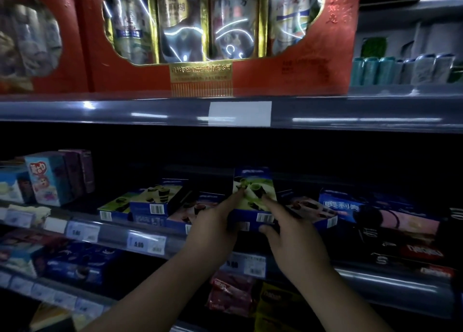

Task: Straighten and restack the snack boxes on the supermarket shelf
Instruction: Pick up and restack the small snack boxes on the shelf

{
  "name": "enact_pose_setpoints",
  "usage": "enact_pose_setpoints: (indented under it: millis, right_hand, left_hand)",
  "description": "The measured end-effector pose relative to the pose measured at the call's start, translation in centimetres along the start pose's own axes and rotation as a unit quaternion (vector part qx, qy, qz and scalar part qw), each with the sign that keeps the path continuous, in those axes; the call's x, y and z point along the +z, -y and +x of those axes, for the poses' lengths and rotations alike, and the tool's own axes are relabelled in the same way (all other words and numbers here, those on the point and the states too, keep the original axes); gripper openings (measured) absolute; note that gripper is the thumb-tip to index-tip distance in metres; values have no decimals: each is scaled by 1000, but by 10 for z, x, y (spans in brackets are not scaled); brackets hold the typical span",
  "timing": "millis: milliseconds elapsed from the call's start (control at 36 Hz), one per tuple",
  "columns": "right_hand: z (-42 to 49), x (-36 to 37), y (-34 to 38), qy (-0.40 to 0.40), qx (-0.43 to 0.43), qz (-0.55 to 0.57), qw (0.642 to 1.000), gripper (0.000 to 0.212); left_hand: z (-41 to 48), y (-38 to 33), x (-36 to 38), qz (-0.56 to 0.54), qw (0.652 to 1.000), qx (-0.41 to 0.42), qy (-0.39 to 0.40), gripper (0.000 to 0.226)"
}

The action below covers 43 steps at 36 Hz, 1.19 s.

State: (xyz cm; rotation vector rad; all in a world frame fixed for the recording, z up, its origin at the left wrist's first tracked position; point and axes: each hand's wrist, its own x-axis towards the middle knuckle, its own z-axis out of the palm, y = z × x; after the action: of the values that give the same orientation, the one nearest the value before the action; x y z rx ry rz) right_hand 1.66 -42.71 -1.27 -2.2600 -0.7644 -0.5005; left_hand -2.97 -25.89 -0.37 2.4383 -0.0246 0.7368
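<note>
- We are holding one blue cardboard snack box, printed with green-and-cream wafer rolls, over the dim middle shelf. It is riding above the other boxes there, with its far end tipped up and its barcode end facing us.
- Our left grip, a bare hand, is closing round the box's left edge with the forefinger lying along the top face. We cannot see the thumb.
- Our right grip is pinching the near right corner, with the forefinger on top and the thumb pressing the front face.
- We are judging this to be the restacking step, with the box in hand and not yet laid down.
- Next we are probably needing to level it, lower it flat and square its front with the row.
- A matching green-pictured blue box is lying askew on the pile to the left, and a pink-pictured blue box is lying just beside our left grip. Both are likely needing straightening too.
- On the upper shelf, a red cardboard gift box with a cut-out window is showing tall printed tins standing side by side between gold dividers.
</note>
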Motion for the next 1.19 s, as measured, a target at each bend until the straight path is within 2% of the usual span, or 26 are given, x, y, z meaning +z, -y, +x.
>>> enact_pose_setpoints:
  millis: [139, 278, 528, 667, 889, 1000, 1111, 1194]
  right_hand:
    - [1, -3, 29, -70, -44, -9, 997, 59]
    - [5, 18, 64, -94, -77, -3, 993, 59]
    - [30, 77, 134, -68, -126, 8, 990, 59]
    - [49, 115, 185, -36, -109, -5, 993, 56]
    - [74, 186, 236, 10, -63, -58, 996, 55]
    - [81, 212, 240, 5, -34, -91, 995, 56]
    - [80, 226, 241, -62, -46, -157, 985, 53]
    - [76, 233, 236, -103, -51, -176, 978, 59]
  left_hand:
    - [-9, 8, -28, -89, 994, 31, -58, 60]
    - [-25, 26, -63, -98, 990, 37, -99, 52]
    - [-36, 98, -134, -124, 985, 11, -123, 50]
    - [-32, 148, -179, -104, 986, 6, -130, 48]
    - [-15, 231, -220, -125, 989, -24, -69, 56]
    - [-8, 258, -223, -124, 991, -19, -35, 56]
    - [0, 275, -219, -114, 993, -12, 1, 59]
    - [5, 283, -215, -120, 992, 11, 36, 63]
